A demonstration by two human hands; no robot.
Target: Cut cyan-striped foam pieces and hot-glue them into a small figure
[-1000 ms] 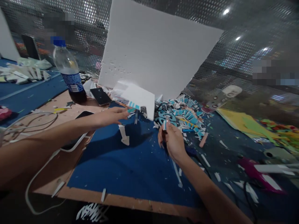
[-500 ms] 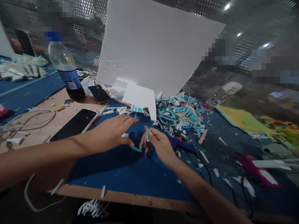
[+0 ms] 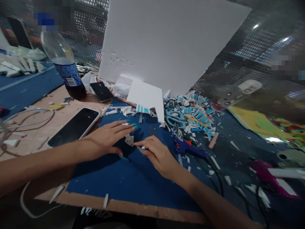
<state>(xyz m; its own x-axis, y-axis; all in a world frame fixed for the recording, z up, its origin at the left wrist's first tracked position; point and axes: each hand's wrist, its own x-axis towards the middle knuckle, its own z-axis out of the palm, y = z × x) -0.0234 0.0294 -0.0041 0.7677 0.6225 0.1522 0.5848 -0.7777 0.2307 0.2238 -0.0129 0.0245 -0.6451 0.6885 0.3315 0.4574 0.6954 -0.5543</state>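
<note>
My left hand (image 3: 108,136) lies over the blue work surface (image 3: 124,181) with fingers stretched and thumb apart, gripping nothing. By its fingertips lies a small pale grey-white scrap (image 3: 129,140), and a white bit shows partly under the fingers. My right hand (image 3: 158,156) is closed in a pinch just right of that scrap. Between its thumb and fingers sits a small, thin blade-like piece (image 3: 141,149) with a whitish-blue end; most of it is hidden. Behind the hands stands a white foam board shape (image 3: 146,93) with a blue-striped strip (image 3: 143,108) at its foot.
Blue-handled scissors (image 3: 175,119) lie among blue and white scraps (image 3: 200,109). A dark blue glue gun (image 3: 188,149) and its cable are at right, a magenta one (image 3: 274,178) beyond. At left are a phone (image 3: 75,127) and a soda bottle (image 3: 68,73). A large white board (image 3: 162,44) stands behind.
My right hand has moved slightly left and turned palm down, its blade-like piece lowered toward the surface. My left hand has shifted left and flattened; the pale scrap now shows between the hands.
</note>
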